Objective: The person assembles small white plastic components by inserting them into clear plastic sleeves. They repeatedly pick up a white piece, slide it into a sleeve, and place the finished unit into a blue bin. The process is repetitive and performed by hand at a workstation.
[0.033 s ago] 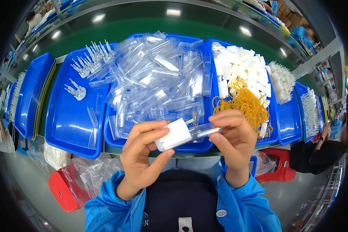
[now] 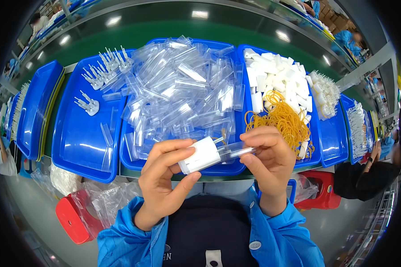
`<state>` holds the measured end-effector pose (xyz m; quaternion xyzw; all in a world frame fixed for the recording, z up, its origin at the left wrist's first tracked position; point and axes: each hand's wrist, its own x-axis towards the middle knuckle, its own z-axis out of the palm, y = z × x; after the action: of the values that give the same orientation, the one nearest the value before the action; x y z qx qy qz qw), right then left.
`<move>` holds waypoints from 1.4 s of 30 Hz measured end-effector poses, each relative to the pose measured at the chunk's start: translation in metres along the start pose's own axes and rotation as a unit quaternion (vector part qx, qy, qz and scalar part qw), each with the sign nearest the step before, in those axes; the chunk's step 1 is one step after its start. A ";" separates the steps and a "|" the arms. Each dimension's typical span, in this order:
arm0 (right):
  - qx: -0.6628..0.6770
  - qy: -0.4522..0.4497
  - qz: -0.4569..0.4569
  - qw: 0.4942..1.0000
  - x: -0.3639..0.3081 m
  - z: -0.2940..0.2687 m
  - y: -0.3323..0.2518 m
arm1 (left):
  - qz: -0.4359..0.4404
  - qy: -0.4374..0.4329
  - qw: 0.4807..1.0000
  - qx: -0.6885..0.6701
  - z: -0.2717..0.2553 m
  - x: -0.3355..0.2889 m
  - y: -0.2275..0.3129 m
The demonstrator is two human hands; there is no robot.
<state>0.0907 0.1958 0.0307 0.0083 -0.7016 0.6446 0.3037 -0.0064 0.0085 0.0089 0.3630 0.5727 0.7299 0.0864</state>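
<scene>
My left hand (image 2: pixel 165 175) is closed around a white plastic block-shaped piece (image 2: pixel 202 155), tilted with its pronged end pointing right. In my right hand (image 2: pixel 272 160), thumb and fingers pinch a clear plastic sleeve (image 2: pixel 230 152) that meets that end. One thin white prong lies along the sleeve toward my right fingertips; another sticks out above it. Whether the sleeve goes around the lower prong or lies beside it, I cannot tell. Below my hands' far side, a blue tray (image 2: pixel 125 153) carries a heap of clear plastic sleeves (image 2: pixel 178 89).
On the left, white pronged pieces (image 2: pixel 89 106) stand in another blue tray (image 2: pixel 71 140). The right tray bears white blocks (image 2: pixel 272 71) and orange rubber bands (image 2: pixel 283 122). Red stools (image 2: pixel 73 218) are beneath the bench edge. A person's arm (image 2: pixel 375 153) shows at far right.
</scene>
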 end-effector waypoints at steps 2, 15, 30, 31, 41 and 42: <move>0.001 0.007 0.004 1.000 0.001 0.001 -0.001 | -0.001 0.003 1.000 -0.001 0.000 -0.001 0.000; 0.031 0.078 0.076 0.994 0.003 -0.003 -0.002 | -0.014 -0.007 1.000 0.007 -0.001 -0.003 0.002; -0.010 0.036 0.107 0.994 0.005 -0.002 -0.013 | -0.027 -0.019 0.999 0.021 -0.002 -0.005 0.002; -0.014 0.033 0.108 0.993 0.005 -0.002 -0.014 | -0.027 -0.018 0.999 0.021 -0.002 -0.005 0.001; -0.011 0.088 0.070 0.994 -0.004 0.012 -0.007 | 0.016 0.001 0.995 0.099 0.003 -0.004 0.004; -0.008 0.089 0.066 0.994 -0.005 0.012 -0.006 | 0.029 -0.009 0.992 0.119 0.002 -0.003 0.003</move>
<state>0.0924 0.1818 0.0343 -0.0980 -0.6755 0.6561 0.3219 -0.0021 0.0074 0.0106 0.3936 0.6441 0.6553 0.0262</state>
